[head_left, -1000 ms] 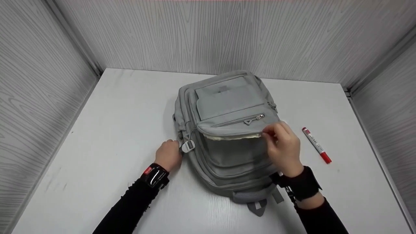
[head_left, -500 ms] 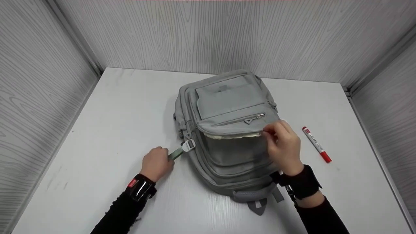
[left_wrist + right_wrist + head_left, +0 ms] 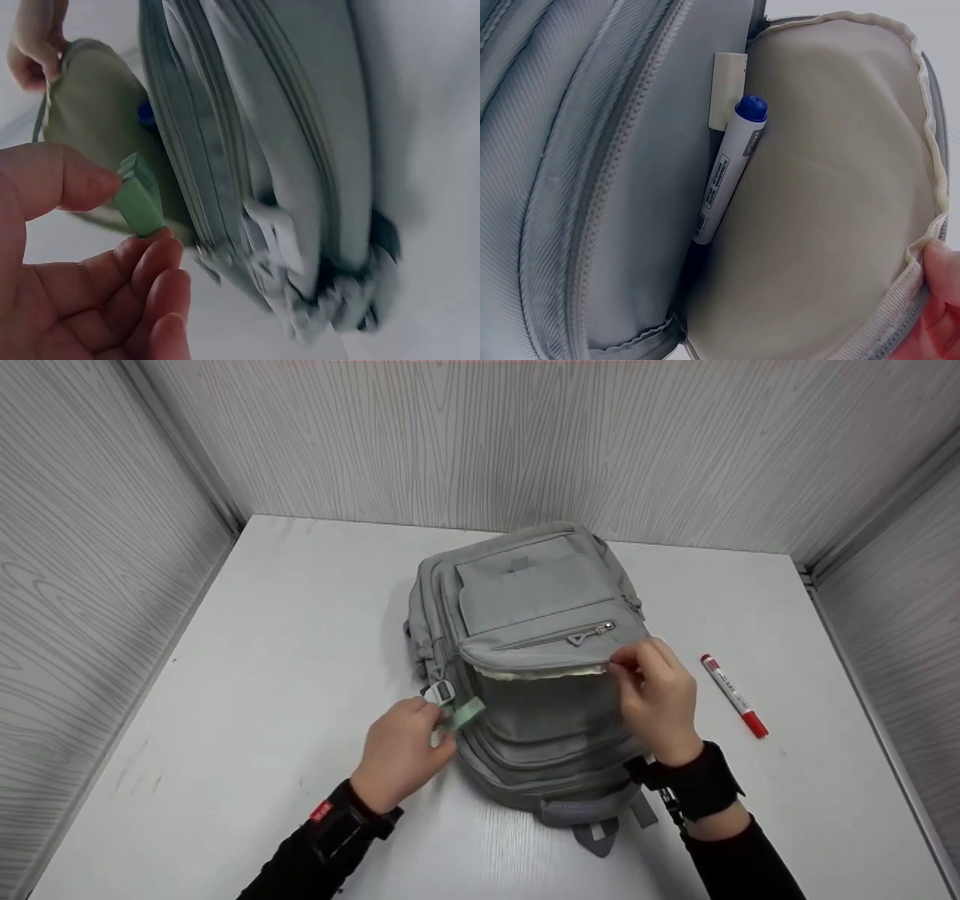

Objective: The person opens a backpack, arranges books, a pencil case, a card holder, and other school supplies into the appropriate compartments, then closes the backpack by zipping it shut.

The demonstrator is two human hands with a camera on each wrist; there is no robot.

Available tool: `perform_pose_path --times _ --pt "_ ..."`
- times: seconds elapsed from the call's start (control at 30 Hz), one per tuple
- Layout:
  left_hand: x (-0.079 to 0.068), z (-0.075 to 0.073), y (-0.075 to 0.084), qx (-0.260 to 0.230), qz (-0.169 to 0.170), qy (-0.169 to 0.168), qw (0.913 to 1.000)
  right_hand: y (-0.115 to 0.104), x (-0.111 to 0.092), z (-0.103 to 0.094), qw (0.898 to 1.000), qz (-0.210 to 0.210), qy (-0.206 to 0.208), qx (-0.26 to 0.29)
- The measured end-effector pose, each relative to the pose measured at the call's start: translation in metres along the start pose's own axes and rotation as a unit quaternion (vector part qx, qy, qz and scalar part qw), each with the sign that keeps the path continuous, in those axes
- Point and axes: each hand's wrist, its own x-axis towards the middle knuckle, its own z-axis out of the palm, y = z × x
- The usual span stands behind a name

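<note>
A grey backpack [image 3: 536,592] lies on the table with its front pocket unzipped. My right hand [image 3: 660,701] pinches the edge of the pocket's flap and holds it up, baring the cream lining [image 3: 832,150]. Between the thumb and fingertips of my left hand [image 3: 405,750] is a small pale-green rectangular block [image 3: 139,201], like an eraser. That hand is beside the pocket mouth, near a white buckle [image 3: 441,691]. Inside the pocket, in the right wrist view, lie a white marker with a blue end [image 3: 727,176] and a flat off-white rectangular piece [image 3: 725,90].
A red-capped marker [image 3: 735,696] lies on the white table [image 3: 315,600], right of the backpack. Wood-grain panels [image 3: 480,442] stand at the back and both sides. The backpack's top handle [image 3: 581,810] and a strap point toward me.
My left hand drew back from the backpack's left side with the green block, then moved right and turned, bringing it over the pocket's left edge. My right hand keeps holding the flap.
</note>
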Motion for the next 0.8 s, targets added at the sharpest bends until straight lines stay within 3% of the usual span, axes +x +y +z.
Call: perform_pose_path --times 0.13,0.3,0.5,0.63,0.7,0.8 --pt "0.021 0.022 0.025 0.016 0.066 0.000 0.9977 0.000 0.001 0.000 1.000 0.004 -0.001 -0.004" --pt "0.042 0.046 0.044 0.064 0.106 0.014 0.9922 0.000 0.001 -0.001 1.000 0.005 -0.006 -0.005" --pt "0.052 0.067 0.046 0.109 0.140 0.095 0.9796 0.001 -0.002 0.000 1.000 0.000 -0.002 -0.002" --pt "0.050 0.067 0.041 0.096 0.171 0.126 0.9725 0.001 -0.003 0.000 1.000 -0.005 0.001 0.001" --pt "0.047 0.063 0.039 0.070 0.219 0.157 0.9605 0.002 -0.003 0.001 1.000 -0.008 0.002 0.003" --pt "0.045 0.055 0.038 0.034 0.303 0.236 0.9227 0.002 -0.003 0.001 1.000 -0.008 0.001 0.007"
